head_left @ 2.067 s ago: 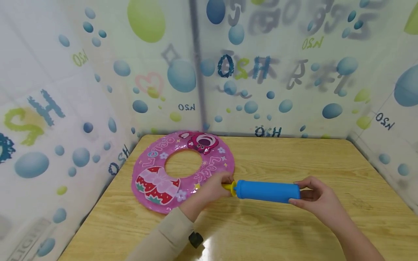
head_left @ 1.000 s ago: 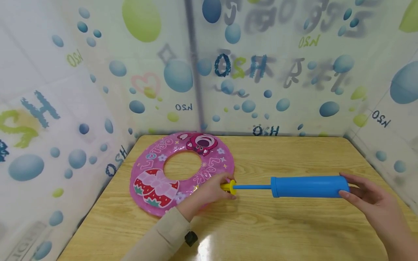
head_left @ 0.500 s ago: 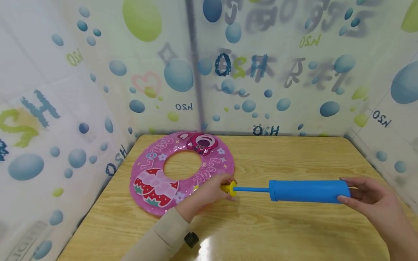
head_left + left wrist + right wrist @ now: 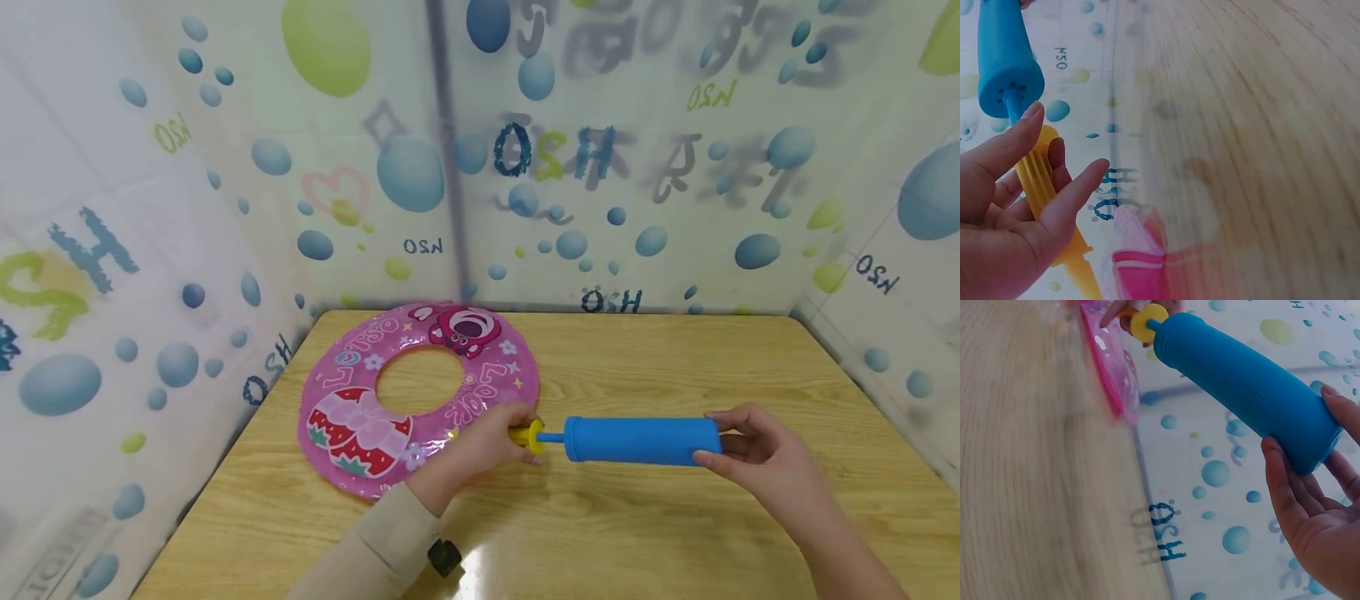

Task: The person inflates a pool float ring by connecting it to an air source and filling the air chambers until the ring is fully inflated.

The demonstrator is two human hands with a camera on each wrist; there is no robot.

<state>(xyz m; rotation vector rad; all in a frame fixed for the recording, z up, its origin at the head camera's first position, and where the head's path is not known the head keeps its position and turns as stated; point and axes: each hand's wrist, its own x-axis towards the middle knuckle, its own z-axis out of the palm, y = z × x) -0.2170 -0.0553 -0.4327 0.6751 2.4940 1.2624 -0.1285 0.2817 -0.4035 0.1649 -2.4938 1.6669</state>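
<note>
A blue hand pump (image 4: 643,440) lies level above the table, stretched between both hands. My right hand (image 4: 772,467) grips the far right end of its barrel with curled fingers and thumb. The yellow handle (image 4: 1040,178) is held in my left hand (image 4: 491,442), its nozzle tip pointing away from the barrel. Only a short length of the blue rod (image 4: 553,437) shows between handle and barrel. Just behind my left hand, a pink inflatable swim ring (image 4: 341,358) with bear and strawberry prints rests flat; the forearm covers part of its near right edge.
A wood-grain table (image 4: 675,358) spans the area beneath the hands. White wall sheets (image 4: 660,117) printed with bubbles and lettering enclose it at the back and both sides. A small black object (image 4: 444,557) sits by the left sleeve (image 4: 382,533).
The right hand first drew the pump barrel right, lengthening the exposed rod, then brought it back left, so the rod is now mostly inside. The left hand and swim ring stay nearly still.
</note>
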